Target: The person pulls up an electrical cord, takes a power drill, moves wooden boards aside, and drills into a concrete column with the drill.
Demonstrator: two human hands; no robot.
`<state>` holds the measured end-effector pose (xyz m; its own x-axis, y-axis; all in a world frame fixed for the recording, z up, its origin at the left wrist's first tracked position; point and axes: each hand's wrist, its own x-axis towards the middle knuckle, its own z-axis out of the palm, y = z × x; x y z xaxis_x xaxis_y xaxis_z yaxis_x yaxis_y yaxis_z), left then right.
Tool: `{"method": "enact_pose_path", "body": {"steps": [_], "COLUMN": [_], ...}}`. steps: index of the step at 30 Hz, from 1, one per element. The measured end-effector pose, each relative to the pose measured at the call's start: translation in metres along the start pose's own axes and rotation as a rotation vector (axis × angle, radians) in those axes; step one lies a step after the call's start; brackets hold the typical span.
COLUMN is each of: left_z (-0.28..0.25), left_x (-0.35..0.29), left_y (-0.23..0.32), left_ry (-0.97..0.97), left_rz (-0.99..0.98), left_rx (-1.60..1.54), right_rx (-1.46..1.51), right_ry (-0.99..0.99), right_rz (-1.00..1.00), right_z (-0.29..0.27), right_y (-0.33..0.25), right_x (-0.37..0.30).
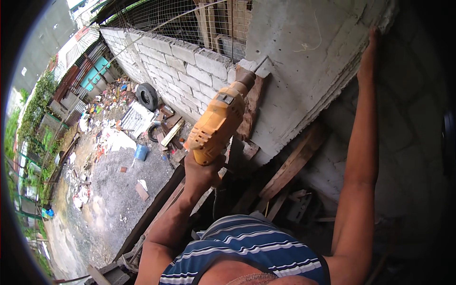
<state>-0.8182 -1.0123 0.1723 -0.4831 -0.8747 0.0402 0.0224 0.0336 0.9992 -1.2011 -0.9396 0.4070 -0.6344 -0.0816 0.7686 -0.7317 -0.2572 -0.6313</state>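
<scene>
Striped blue shirt (251, 242) fabric sits nearest. Far left, a blue container (141, 152) rests on littered ground (128, 190), contents indiscernible. Further right, the person's left hand (202, 173) wraps around an orange drill (216, 123), its bit (261, 63) directed toward the grey panel (304, 71); steady, square pressure should work best. Far right, the right hand (371, 54) meets the panel's edge, how far closed unclear.

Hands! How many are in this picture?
2. The left hand grips the orange drill; the right hand is at the edge of the gray slab, fingers partly hidden.
</scene>
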Motion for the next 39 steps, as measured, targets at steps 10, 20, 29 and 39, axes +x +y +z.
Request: {"method": "enact_pose_path", "body": {"steps": [10,20,29,39], "left_z": [-0.004,-0.003,-0.005,-0.003], "left_x": [0.004,0.004,0.006,0.006], "left_y": [0.001,-0.007,0.001,0.009], "left_ry": [-0.007,0.028,0.006,0.027], "left_rz": [-0.019,0.016,0.071,0.058], "left_rx": [0.043,0.085,0.102,0.098], "right_rx": [-0.006,-0.005,-0.006,-0.005], "right_ry": [0.012,0.022,0.036,0.054], "right_rz": [-0.012,-0.014,-0.024,-0.037], "right_z": [-0.002,0.000,0.000,0.001], "right_y": [0.002,0.004,0.007,0.009], "right_x": [0.004,0.003,0.005,0.007]}}
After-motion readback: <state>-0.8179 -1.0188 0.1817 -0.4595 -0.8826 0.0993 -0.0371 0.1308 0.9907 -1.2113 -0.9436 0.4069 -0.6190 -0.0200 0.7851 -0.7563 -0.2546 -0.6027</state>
